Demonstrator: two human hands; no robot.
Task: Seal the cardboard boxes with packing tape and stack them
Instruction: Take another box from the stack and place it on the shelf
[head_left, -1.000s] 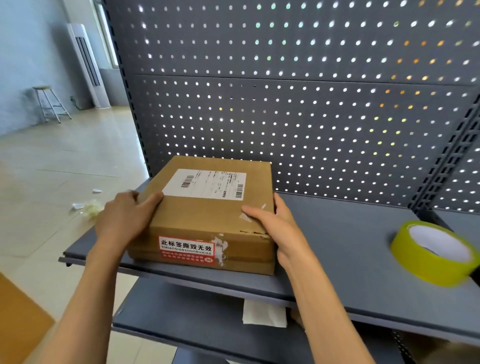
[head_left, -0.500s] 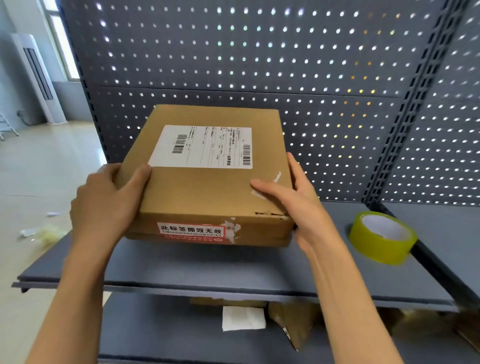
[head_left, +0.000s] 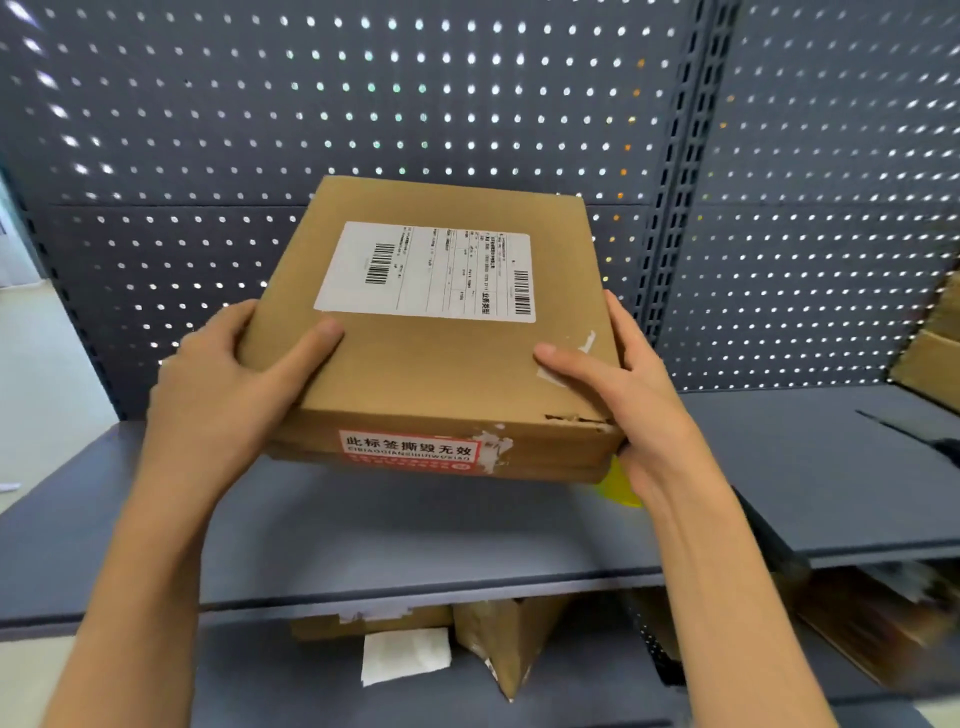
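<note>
Both hands, left (head_left: 208, 395) and right (head_left: 639, 400), clamp the box (head_left: 436, 364) mid-frame above the shelf (head_left: 415, 540): stacking step, probably needing a level set-down at upper right

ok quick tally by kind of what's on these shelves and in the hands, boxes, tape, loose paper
cardboard boxes: 4, the held box gripped by the left hand and right hand, two on the lower shelf, one at the right edge
tape rolls: 1, the yellow-green roll, mostly hidden
white paper pieces: 1
total: 6
</note>
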